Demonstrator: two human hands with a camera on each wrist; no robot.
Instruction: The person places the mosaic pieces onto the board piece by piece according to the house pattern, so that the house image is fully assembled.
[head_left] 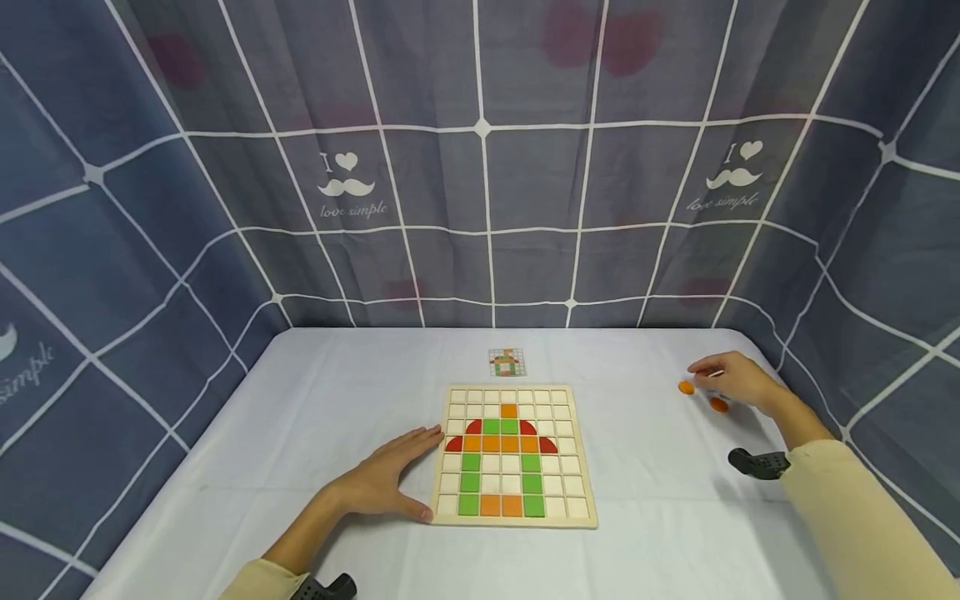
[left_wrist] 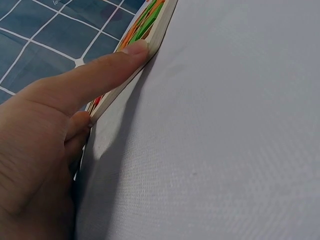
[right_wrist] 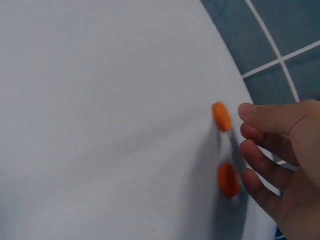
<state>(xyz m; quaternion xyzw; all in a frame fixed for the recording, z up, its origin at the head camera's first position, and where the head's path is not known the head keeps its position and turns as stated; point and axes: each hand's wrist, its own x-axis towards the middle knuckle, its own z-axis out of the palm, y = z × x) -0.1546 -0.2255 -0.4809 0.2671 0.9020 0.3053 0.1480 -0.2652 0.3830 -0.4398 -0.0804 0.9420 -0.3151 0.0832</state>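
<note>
A wooden grid board (head_left: 589, 510) lies on the table, with green, orange and red pieces set in its squares. My left hand (head_left: 386, 477) spreads along its left side, fingers extended. The thumb (left_wrist: 107, 75) touches the near left corner and the fingertips reach the edge farther up. At the far right, my right hand (head_left: 738, 383) hovers by two rounded orange pieces, one (right_wrist: 221, 116) near the thumb tip and a blurred redder one (right_wrist: 228, 180) beside the lower fingers. Its fingers bend loosely, and I see nothing between them. Something pale between the pieces is too blurred to identify.
A small pattern card (head_left: 507, 362) lies behind the board and carries a similar coloured design. White cloth (head_left: 337, 400) covers the table. Dark grid-patterned curtains (head_left: 435, 183) hang behind it and on both sides.
</note>
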